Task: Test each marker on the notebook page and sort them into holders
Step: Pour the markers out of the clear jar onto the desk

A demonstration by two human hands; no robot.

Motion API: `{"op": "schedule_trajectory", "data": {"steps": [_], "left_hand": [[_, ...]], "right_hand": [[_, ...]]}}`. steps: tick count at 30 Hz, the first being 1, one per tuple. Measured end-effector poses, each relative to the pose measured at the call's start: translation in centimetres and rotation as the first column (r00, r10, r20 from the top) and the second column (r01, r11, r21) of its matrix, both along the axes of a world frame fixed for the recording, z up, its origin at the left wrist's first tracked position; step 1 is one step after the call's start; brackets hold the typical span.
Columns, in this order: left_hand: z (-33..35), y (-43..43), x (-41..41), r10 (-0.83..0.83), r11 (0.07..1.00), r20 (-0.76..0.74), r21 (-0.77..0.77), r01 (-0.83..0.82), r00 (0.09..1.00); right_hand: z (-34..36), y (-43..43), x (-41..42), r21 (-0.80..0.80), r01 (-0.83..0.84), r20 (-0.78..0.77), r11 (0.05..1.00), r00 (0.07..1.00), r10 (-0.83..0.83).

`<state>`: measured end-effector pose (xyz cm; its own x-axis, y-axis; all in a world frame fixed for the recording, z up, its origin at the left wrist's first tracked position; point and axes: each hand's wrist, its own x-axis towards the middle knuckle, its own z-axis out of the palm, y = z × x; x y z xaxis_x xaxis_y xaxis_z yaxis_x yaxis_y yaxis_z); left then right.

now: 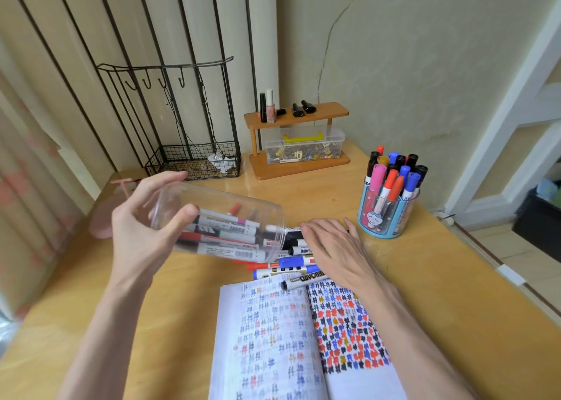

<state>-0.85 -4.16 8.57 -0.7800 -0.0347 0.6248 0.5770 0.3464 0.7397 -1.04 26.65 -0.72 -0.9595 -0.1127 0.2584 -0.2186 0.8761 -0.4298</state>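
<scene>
My left hand (pixel 142 226) grips a clear plastic jar (pixel 230 202), tipped on its side with its mouth to the right. Several markers (pixel 224 232) lie inside it, and more markers (pixel 285 266) lie spilled on the table at its mouth. My right hand (pixel 331 247) rests flat, fingers straight, on the spilled markers right at the jar's mouth. An open notebook (pixel 273 339) full of coloured test marks lies near me. A black marker (pixel 303 279) lies across its top edge. A blue cup holder (pixel 391 217) at the right holds several upright markers.
A wooden shelf (pixel 297 144) with nail polish bottles and a clear box of small parts stands at the back. A black wire rack (pixel 194 159) stands at the back left. The table's right edge (pixel 485 266) runs beside the floor.
</scene>
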Motion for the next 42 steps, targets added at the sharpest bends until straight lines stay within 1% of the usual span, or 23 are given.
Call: {"op": "schedule_trajectory", "data": {"steps": [4,8,11,18,21,24,27,33,37,39,42], "left_hand": [[0.4,-0.4,0.0,-0.001,1.0,-0.003,-0.02,0.0,1.0],[0.6,0.3,0.2,-0.032,0.994,-0.013,-0.108,0.031,0.999],[0.7,1.3,0.3,-0.063,0.992,-0.009,-0.106,0.062,0.998],[1.5,1.8,0.9,-0.077,0.991,-0.056,-0.117,0.07,0.995],[2.0,2.6,1.4,-0.094,0.981,-0.102,-0.178,0.075,0.99],[2.0,3.2,1.5,-0.117,0.97,-0.11,-0.228,0.09,0.987],[1.8,2.6,1.3,-0.088,0.969,-0.117,-0.241,0.058,0.989],[2.2,0.0,1.0,-0.004,0.978,-0.126,-0.207,-0.022,0.992],[2.5,0.8,1.3,-0.069,0.944,-0.114,-0.329,0.028,0.991],[2.7,1.2,1.4,-0.087,0.933,-0.111,-0.357,0.042,0.99],[3.0,1.5,1.6,-0.082,0.903,-0.15,-0.43,0.01,0.985]], "right_hand": [[-0.2,0.1,-0.1,-0.02,0.011,0.013,1.0,1.0,-0.011],[-0.4,0.1,-0.3,-0.026,0.011,0.005,1.0,1.0,-0.011],[-0.4,0.2,-0.3,-0.029,0.015,-0.005,0.999,1.0,-0.015],[0.0,-0.1,-0.1,-0.003,0.029,-0.003,1.0,1.0,-0.029],[0.0,-0.1,-0.2,0.003,0.028,-0.003,1.0,1.0,-0.028],[-0.1,-0.1,-0.1,-0.006,0.029,-0.012,1.0,1.0,-0.029],[-0.2,0.0,-0.1,-0.012,0.035,-0.015,0.999,0.999,-0.035],[-0.1,-0.1,0.0,-0.005,0.036,-0.001,0.999,0.999,-0.036],[0.0,-0.1,0.1,0.0,0.031,-0.001,1.0,1.0,-0.031],[0.1,-0.1,0.1,0.001,0.029,0.0,1.0,1.0,-0.029],[0.2,-0.1,0.1,0.004,0.017,0.005,1.0,1.0,-0.017]]}}
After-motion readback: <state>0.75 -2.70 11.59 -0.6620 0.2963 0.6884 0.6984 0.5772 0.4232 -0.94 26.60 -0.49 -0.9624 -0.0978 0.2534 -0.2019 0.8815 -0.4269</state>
